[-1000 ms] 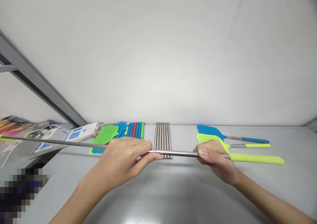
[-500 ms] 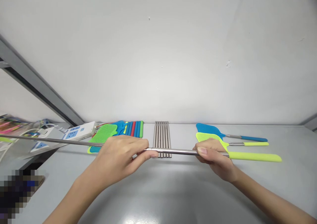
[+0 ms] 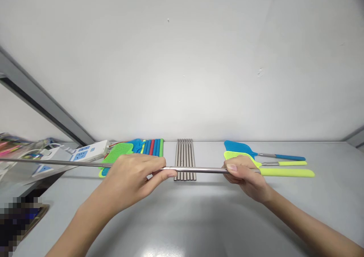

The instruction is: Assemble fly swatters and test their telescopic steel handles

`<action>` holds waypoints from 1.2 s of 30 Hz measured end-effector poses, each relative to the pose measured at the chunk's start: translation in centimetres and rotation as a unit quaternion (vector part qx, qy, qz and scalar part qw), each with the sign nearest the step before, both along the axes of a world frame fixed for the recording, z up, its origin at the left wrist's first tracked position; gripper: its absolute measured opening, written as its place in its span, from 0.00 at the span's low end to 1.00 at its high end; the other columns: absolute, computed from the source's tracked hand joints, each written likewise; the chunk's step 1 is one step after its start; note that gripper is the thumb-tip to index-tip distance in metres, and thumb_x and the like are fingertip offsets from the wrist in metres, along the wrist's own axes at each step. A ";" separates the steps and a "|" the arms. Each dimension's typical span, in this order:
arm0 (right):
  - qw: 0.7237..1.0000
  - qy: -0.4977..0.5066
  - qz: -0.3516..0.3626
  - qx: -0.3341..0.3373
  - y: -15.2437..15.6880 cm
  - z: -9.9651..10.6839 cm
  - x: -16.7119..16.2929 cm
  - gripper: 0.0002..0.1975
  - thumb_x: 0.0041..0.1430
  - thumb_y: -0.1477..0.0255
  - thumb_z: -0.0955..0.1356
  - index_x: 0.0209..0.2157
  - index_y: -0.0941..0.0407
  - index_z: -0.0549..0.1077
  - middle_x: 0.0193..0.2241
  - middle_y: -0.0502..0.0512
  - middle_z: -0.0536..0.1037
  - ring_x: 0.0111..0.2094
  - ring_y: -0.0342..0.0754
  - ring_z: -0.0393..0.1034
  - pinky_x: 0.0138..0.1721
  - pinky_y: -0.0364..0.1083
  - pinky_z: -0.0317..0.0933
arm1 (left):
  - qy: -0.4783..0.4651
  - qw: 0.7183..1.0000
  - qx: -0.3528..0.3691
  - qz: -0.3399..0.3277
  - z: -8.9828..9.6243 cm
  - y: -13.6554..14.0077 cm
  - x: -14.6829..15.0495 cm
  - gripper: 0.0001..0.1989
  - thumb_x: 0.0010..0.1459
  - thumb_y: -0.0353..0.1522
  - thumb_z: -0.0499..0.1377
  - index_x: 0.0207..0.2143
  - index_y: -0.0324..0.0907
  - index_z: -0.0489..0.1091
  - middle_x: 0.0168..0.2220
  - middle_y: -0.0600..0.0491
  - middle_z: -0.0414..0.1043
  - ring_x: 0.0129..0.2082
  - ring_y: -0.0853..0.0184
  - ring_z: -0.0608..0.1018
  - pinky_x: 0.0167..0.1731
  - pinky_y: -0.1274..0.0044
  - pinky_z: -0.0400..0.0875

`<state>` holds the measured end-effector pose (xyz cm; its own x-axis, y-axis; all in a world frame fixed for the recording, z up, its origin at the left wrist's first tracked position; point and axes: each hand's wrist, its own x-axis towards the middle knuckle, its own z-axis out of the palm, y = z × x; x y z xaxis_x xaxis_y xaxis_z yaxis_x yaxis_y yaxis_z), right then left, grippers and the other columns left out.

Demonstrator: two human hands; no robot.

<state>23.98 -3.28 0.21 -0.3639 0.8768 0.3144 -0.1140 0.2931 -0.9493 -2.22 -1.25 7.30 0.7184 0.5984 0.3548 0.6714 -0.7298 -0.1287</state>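
I hold a long telescopic metal rod (image 3: 199, 170) level above the grey table (image 3: 199, 219). My left hand (image 3: 133, 177) grips the rod near its middle, and its thin end stretches far to the left. My right hand (image 3: 244, 175) grips the rod where it meets a yellow-green handle (image 3: 287, 172), which points right. Behind the rod lies a row of several bare metal rods (image 3: 184, 158).
Two finished swatters, a blue swatter (image 3: 241, 148) and a yellow-green swatter (image 3: 284, 163), lie at the back right. Mesh swatter heads (image 3: 118, 152) and coloured handle sleeves (image 3: 153, 147) sit at the back left beside a white power strip (image 3: 85, 154). The wall stands close behind.
The rod and both hands have shifted slightly left and farther from me. The grip of each hand is the same.
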 end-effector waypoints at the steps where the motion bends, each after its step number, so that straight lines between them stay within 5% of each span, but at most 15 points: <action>1: 1.000 0.014 0.008 -0.012 0.0 0.0 0.0 0.20 0.55 0.66 0.59 0.14 0.56 0.50 0.12 0.44 0.47 0.16 0.38 0.39 0.18 0.43 0.34 | -0.001 1.000 0.003 0.002 0.0 -0.1 0.1 0.18 0.58 0.40 0.48 0.19 0.41 0.63 0.14 0.59 0.59 0.16 0.74 0.64 0.18 0.79 0.50; 11: 0.981 0.160 0.057 -0.098 -0.8 -0.3 -1.6 0.20 0.56 0.64 0.58 0.14 0.56 0.49 0.11 0.43 0.47 0.14 0.37 0.39 0.16 0.41 0.35 | -0.007 0.998 0.055 0.026 -1.2 -2.3 3.5 0.13 0.61 0.30 0.43 0.32 0.40 0.66 0.24 0.54 0.66 0.24 0.69 0.67 0.24 0.77 0.56; 20: 0.979 0.119 0.093 -0.139 -0.4 0.0 -1.3 0.21 0.55 0.66 0.60 0.14 0.56 0.50 0.11 0.42 0.47 0.14 0.36 0.39 0.16 0.40 0.34 | -0.030 0.997 0.065 -0.002 -1.3 -1.7 3.2 0.17 0.61 0.36 0.44 0.23 0.41 0.62 0.18 0.58 0.63 0.19 0.72 0.65 0.20 0.80 0.52; 25: 0.981 0.132 0.030 -0.138 0.0 -1.0 -1.0 0.21 0.53 0.67 0.62 0.13 0.56 0.49 0.11 0.42 0.45 0.14 0.35 0.37 0.15 0.40 0.32 | -0.030 1.000 0.004 0.003 -1.5 -1.2 3.1 0.17 0.61 0.35 0.43 0.23 0.41 0.61 0.18 0.60 0.63 0.18 0.74 0.66 0.19 0.80 0.49; 36: 0.994 0.092 0.010 -0.065 -0.1 -1.0 -0.2 0.21 0.54 0.68 0.60 0.13 0.57 0.48 0.11 0.44 0.46 0.14 0.36 0.38 0.16 0.41 0.33 | -0.006 0.999 -0.036 0.010 -1.5 -0.5 1.7 0.17 0.61 0.36 0.42 0.22 0.41 0.60 0.18 0.60 0.61 0.19 0.74 0.66 0.19 0.80 0.49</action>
